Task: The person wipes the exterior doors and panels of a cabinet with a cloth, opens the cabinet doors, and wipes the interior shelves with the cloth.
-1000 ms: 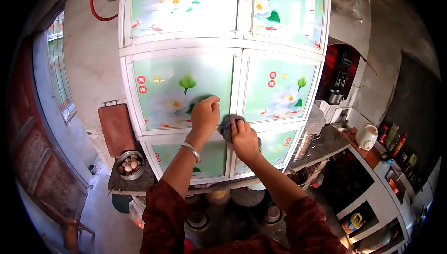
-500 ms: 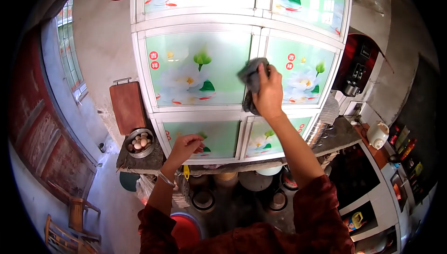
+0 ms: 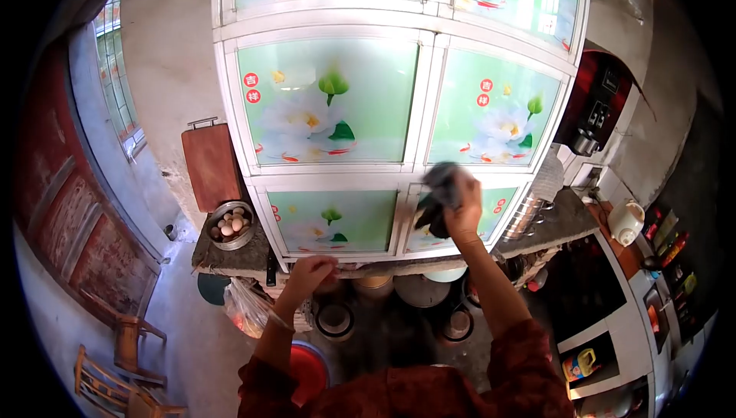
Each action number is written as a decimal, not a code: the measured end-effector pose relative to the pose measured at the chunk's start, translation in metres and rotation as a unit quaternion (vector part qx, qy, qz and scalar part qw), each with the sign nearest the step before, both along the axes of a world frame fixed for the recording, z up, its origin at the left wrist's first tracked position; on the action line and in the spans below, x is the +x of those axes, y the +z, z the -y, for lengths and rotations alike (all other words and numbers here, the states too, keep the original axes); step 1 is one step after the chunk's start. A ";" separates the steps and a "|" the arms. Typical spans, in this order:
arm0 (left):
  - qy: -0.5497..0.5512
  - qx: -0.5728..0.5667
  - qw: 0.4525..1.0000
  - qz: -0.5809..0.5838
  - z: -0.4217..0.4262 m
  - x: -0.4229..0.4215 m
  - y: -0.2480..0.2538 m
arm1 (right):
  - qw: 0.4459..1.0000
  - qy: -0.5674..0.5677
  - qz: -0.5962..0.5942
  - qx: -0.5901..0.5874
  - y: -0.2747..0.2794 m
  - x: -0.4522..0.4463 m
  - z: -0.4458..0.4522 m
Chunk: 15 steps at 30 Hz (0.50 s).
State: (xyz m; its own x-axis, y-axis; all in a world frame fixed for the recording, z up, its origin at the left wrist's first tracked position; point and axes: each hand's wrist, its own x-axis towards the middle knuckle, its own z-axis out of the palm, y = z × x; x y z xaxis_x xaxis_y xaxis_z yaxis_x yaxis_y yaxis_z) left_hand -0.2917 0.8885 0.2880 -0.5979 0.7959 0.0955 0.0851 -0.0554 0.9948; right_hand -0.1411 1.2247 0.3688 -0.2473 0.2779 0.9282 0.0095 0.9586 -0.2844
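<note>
In a grey-walled kitchen, a white-framed cabinet (image 3: 376, 107) with flower-printed doors stands on a slab (image 3: 215, 263). A person's right hand (image 3: 464, 217), fingers closed around a dark cloth (image 3: 442, 197), blocks part of the lower right door; the cloth, blurred, overlaps the crossbar above that door, and whether it touches the surface cannot be told. The left hand (image 3: 310, 273) is near the slab's front edge, fingers loosely curled; whether they hold or touch anything is unclear.

At the cabinet's left, a wooden board (image 3: 211, 169) leans upright behind a bowl (image 3: 232, 245) of eggs (image 3: 231, 222). Below hangs a plastic bag (image 3: 245, 309), and a red basin (image 3: 308, 376) shows beside the left forearm. Chairs (image 3: 138, 349) stand near a worn door (image 3: 88, 226). At right are a range hood (image 3: 571, 111), a white cooker (image 3: 626, 224) and bottles (image 3: 675, 248).
</note>
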 end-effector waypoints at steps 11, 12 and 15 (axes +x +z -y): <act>0.197 -0.044 0.964 0.176 0.094 0.025 -0.067 | 0.987 -0.135 -0.014 -0.089 0.012 -0.080 0.100; 0.210 -0.042 0.960 0.182 0.103 0.027 -0.070 | 0.986 -0.141 -0.023 -0.087 0.008 -0.082 0.102; 0.246 -0.035 0.945 0.211 0.125 0.028 -0.096 | 0.991 -0.115 0.010 -0.061 0.004 -0.076 0.113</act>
State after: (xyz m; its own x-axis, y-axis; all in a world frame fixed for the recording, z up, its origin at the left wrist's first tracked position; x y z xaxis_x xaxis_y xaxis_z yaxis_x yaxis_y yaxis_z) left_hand -0.2637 0.7634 0.1919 -0.8705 0.4066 -0.2774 -0.3222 -0.0447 0.9456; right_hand -0.2175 1.1121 0.3726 -0.1829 0.4387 0.8798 0.2313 0.8890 -0.3952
